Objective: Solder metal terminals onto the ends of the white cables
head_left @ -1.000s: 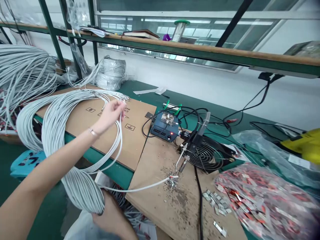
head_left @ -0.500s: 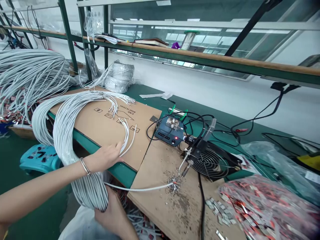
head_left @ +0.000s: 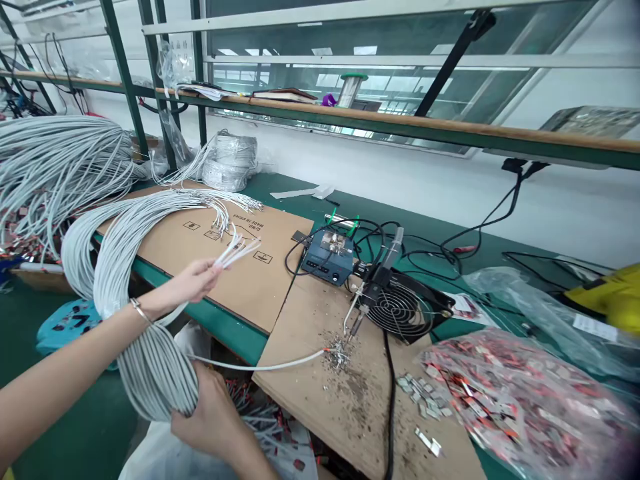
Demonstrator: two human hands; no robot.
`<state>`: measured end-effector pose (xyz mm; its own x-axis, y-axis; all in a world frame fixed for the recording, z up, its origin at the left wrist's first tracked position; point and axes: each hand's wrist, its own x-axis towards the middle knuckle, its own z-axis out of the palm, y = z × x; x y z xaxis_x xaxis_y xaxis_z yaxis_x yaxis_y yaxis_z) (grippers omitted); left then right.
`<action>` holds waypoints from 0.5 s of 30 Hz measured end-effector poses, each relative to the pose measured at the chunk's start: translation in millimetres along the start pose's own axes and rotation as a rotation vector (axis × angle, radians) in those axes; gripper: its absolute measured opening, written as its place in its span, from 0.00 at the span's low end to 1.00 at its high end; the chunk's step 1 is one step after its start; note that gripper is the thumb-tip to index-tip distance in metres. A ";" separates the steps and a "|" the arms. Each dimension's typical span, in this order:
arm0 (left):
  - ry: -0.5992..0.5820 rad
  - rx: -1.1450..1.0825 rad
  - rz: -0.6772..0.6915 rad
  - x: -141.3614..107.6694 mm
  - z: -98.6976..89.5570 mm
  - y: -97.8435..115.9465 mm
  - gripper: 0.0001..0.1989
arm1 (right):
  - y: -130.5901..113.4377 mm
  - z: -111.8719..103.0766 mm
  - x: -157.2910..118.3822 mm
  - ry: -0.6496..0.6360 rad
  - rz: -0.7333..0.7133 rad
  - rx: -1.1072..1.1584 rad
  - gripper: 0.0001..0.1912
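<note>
My left hand, with a bangle at the wrist, pinches a small group of white cable ends above the cardboard. My right hand is wrapped round the lower end of a thick bundle of white cables near my lap. From there the bundle loops up past my left forearm and over the table edge, its far tips lying on the cardboard sheet. A single cable runs out beside my right hand to the right; its orange-tipped end lies by the soldering iron tip.
A blue soldering station and a black fan stand mid-table. Small metal pieces and a plastic bag of orange-and-silver parts lie at right. A large cable heap is at far left, with a shelf above.
My left hand has moved left and up, lifting the cable ends off the cardboard. My right hand still grips the bundle. The view has shifted slightly.
</note>
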<state>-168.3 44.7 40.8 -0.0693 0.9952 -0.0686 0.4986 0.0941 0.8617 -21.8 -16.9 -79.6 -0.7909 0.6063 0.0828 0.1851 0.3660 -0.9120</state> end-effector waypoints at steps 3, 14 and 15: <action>0.165 -0.239 0.004 -8.1 -23.4 7.0 0.15 | 0.4 -0.3 6.6 0.015 -0.047 -0.062 0.27; 0.695 -0.517 0.228 -23.7 -97.2 45.4 0.07 | -42.8 -4.1 47.2 0.077 -0.170 -0.186 0.26; 0.738 -0.530 0.239 -22.9 -103.2 47.3 0.07 | -45.8 -3.1 45.9 0.090 -0.162 -0.202 0.30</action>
<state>-232.4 23.8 135.0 -0.6370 0.7016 0.3195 0.1245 -0.3154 0.9408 -64.8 -3.6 -32.7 -0.7666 0.5852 0.2644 0.1801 0.5911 -0.7862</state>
